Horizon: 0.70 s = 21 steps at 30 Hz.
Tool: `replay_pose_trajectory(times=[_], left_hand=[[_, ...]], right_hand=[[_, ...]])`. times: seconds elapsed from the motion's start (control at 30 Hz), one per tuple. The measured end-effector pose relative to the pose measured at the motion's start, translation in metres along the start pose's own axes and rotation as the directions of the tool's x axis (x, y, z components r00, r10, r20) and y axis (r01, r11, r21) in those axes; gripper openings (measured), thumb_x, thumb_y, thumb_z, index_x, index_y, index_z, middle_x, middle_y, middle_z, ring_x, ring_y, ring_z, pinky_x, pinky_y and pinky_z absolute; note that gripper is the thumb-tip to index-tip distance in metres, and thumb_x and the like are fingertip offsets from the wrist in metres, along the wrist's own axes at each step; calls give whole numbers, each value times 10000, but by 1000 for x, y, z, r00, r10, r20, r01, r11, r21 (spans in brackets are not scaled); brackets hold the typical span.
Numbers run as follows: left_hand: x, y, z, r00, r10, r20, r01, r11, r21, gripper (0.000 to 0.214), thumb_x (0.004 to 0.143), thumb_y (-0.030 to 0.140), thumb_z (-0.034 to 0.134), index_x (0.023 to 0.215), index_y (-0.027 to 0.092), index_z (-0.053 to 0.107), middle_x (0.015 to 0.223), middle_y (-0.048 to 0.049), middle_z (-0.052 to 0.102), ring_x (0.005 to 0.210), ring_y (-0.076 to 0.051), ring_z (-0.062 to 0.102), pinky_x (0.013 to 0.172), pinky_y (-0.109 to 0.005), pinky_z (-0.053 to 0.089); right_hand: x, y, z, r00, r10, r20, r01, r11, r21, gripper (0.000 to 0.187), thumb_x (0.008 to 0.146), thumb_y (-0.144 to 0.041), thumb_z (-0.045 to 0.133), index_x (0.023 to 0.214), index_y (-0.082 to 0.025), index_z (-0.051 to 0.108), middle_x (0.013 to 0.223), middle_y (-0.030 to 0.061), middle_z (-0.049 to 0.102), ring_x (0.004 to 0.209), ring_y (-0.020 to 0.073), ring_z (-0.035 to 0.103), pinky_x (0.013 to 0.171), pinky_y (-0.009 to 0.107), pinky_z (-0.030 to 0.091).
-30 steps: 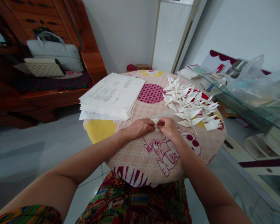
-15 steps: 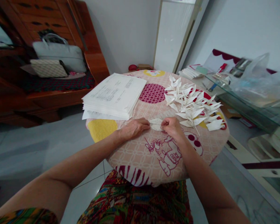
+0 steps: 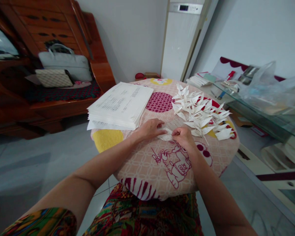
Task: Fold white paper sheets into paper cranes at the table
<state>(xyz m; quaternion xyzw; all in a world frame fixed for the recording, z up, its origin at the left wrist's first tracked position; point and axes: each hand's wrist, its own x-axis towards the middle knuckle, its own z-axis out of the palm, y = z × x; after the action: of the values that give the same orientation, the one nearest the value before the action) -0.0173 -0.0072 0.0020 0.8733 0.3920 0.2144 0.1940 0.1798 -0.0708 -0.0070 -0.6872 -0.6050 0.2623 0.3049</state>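
Both my hands work a small folded white paper piece (image 3: 165, 135) on the round table (image 3: 147, 170), which wears a pink patterned cloth. My left hand (image 3: 151, 128) presses its fingers down on the piece's left part. My right hand (image 3: 184, 137) is closed in a pinch on the piece's right end. A heap of several finished folded white paper shapes (image 3: 200, 113) lies just beyond my right hand. A thick stack of printed white sheets (image 3: 120, 105) sits at the table's far left, close to my left hand.
A glass-topped cabinet (image 3: 265, 118) with clear plastic bags and papers stands at the right. A wooden bench (image 3: 51, 95) with a grey bag and a quilted pouch is at the left. A tall white appliance (image 3: 179, 39) stands behind the table. Tiled floor lies on the left.
The paper piece has turned and shifted slightly toward me between the hands. My left hand's fingers moved further over it; my right hand kept its pinch. The camera tilted a little.
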Motion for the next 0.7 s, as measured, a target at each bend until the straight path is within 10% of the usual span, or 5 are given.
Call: replay_pose_trajectory(times=[0.33,0.47,0.57,0.7], left_hand=[[16,4,-2,956,-89,280,124,986,-111,186,667,299,750,762,141,726,624,27,615,600,-124,512,571,-243,292],[14,1,1,959,-173,223,240,916,-320,178,641,258,750,573,137,639,499,53,498,516,-88,426,528,-241,235],[8,0,5,938,-296,180,340,681,-649,242,648,337,774,657,117,674,549,25,565,508,-91,451,507,-230,272],[-1,8,11,913,-315,260,342,242,-908,412,592,323,834,901,71,728,820,-108,735,655,-169,638,600,-269,467]], right_hand=[[-1,4,4,999,-29,-37,31,998,51,104,603,-109,628,628,-180,701,552,-11,658,518,131,577,515,231,401],[-2,5,2,982,-33,-187,71,978,199,49,645,-222,665,657,-182,692,575,-1,660,517,145,580,502,241,431],[-2,6,2,953,-10,-303,116,936,332,204,724,-378,666,717,-177,693,578,4,643,483,150,566,473,256,444],[-1,4,9,992,-16,-129,75,880,468,325,739,-501,682,752,-176,700,573,7,637,481,167,580,441,263,448]])
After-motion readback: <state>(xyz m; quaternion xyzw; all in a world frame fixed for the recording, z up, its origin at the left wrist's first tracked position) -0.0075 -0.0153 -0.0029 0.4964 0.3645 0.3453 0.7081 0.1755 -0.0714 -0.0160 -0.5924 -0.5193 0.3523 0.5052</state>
